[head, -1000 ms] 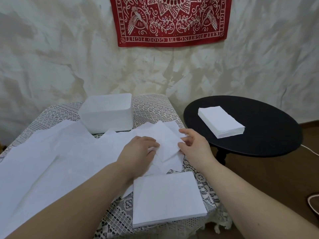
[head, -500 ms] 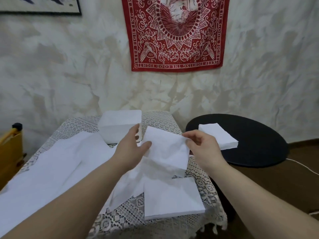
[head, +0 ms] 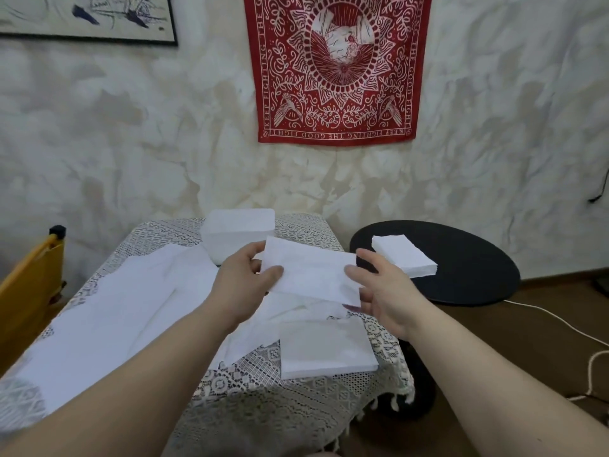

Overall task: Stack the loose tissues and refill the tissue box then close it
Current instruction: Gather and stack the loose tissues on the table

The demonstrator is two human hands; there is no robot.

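Two tissue stacks (head: 326,349), one tissue box (head: 238,233)

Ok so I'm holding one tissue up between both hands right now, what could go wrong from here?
The tissue is thin and held only at its two ends by the left hand and right hand, so pulling apart could tear or crumple it.

The neat stack sits close to the lace table's near edge, so a careless drop or a forearm could nudge it off.
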